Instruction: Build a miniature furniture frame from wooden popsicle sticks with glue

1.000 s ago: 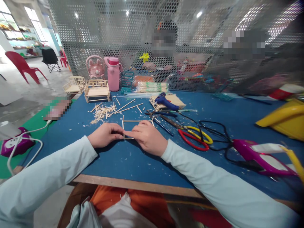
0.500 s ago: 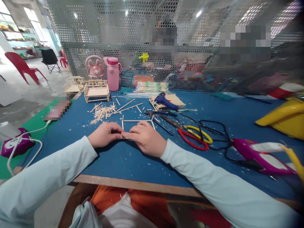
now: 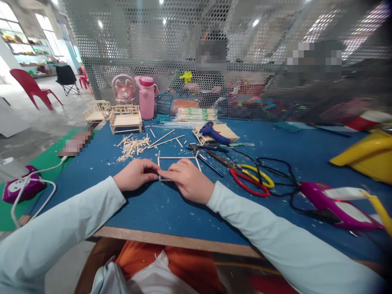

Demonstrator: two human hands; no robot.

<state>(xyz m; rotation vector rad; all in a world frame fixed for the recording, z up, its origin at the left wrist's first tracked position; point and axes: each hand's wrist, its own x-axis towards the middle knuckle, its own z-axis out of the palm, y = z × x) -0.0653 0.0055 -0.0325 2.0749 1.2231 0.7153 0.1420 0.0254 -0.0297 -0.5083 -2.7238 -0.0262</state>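
One stick frame [image 3: 178, 157]; one glue gun [image 3: 214, 133]; one pair of scissors [image 3: 234, 167].

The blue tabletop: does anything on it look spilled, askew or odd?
Yes, a little: loose stick scraps lie strewn in a messy heap beyond the left hand. Also, what looks like a blue glue gun rests on a small wooden piece, an odd perch. Nothing looks plainly broken.

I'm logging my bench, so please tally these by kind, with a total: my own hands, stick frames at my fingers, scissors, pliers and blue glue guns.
Hands: 2 (left hand, right hand)
Stick frame: 1
Scissors: 1
Pliers: 1
Glue gun: 1
Total: 6
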